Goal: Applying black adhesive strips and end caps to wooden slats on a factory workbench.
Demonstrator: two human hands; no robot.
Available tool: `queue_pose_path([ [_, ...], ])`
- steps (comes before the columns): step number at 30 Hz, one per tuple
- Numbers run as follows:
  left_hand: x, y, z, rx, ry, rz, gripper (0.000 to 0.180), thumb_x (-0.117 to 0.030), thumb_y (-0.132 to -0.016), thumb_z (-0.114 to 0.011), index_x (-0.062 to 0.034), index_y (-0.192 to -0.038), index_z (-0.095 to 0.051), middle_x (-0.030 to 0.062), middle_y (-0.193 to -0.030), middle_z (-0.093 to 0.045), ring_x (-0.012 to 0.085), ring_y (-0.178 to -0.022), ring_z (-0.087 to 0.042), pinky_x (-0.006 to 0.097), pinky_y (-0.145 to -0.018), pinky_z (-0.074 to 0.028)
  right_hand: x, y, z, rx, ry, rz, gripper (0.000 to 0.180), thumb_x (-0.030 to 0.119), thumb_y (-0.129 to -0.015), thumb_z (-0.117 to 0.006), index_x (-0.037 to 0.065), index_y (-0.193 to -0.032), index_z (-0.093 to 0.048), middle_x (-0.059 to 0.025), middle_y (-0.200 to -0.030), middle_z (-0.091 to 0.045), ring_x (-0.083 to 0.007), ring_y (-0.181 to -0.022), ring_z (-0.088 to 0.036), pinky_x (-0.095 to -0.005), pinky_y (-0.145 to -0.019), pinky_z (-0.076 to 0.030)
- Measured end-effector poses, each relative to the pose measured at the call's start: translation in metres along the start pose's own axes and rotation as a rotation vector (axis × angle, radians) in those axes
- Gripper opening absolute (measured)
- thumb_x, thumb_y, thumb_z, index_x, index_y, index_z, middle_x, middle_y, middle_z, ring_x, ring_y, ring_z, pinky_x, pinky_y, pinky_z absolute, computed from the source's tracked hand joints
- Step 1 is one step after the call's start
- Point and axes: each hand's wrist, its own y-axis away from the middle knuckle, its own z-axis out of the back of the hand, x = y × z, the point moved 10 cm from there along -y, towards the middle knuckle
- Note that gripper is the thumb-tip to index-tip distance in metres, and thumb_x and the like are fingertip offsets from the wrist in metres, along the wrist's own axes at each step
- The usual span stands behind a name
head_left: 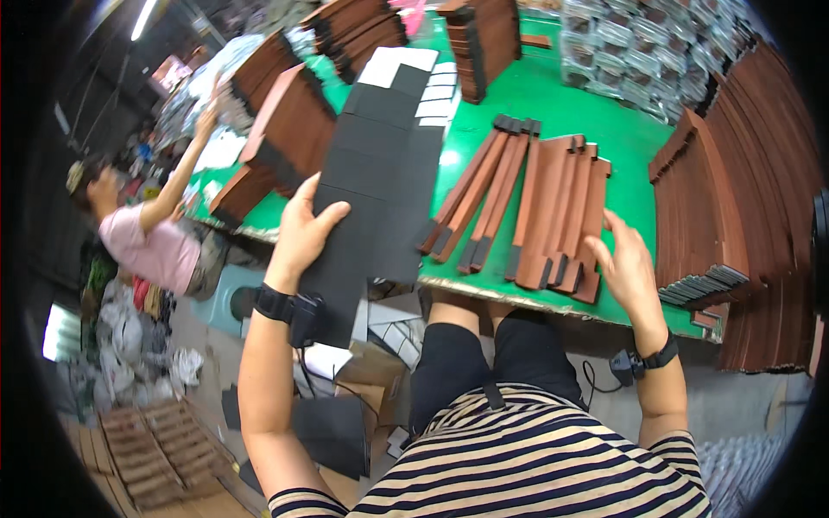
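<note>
My left hand [304,231] grips the left edge of a long black sheet [367,173], thumb on top and the other fingers partly hidden by the edge. Lines score the sheet into rectangles. At its far end, white backing [400,62] shows where some black pieces are gone. My right hand [628,263] is open, fingers apart, beside the rightmost of several reddish-brown strips [566,198]; whether a fingertip touches it I cannot tell. These strips lie fanned out near the front edge of the green table, with black pieces on their ends.
Stacks of brown boards stand on the green table [626,129] at the back [484,47], left [294,125] and right [699,207]. Plastic-wrapped bundles [635,47] are piled at the far right. A person in pink [151,237] works at the left, near a teal stool [229,298]. Cardboard boxes [376,380] sit below.
</note>
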Motion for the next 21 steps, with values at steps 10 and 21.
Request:
queue_pose_path([
  [10,0.063,-0.123,-0.084,-0.015,-0.766,-0.197,0.066,-0.021,-0.092,-0.065,0.0074,-0.144,-0.036,0.0289,-0.153,-0.030,0.0422,-0.140,-0.033,0.043,-0.116,-0.029,-0.038,0.034,-0.045,0.160,-0.095,-0.152,0.064,0.039,-0.093,-0.063,-0.003,-0.139,-0.045,-0.0292,-0.136,-0.050,-0.0462,-0.131,-0.041,-0.0517,-0.111,-0.032],
  [21,0.033,-0.032,-0.217,0.668,0.000,0.311,0.094,-0.029,-0.085,-0.075,0.0065,-0.151,-0.017,0.0324,-0.145,-0.042,0.0376,-0.135,-0.045,0.041,-0.108,-0.039,-0.036,-0.001,-0.094,0.198,-1.258,-0.327,0.051,0.010,-0.094,-0.063,0.006,-0.141,-0.045,-0.0108,-0.127,-0.052,-0.0208,-0.123,-0.050,-0.0347,-0.106,-0.042],
])
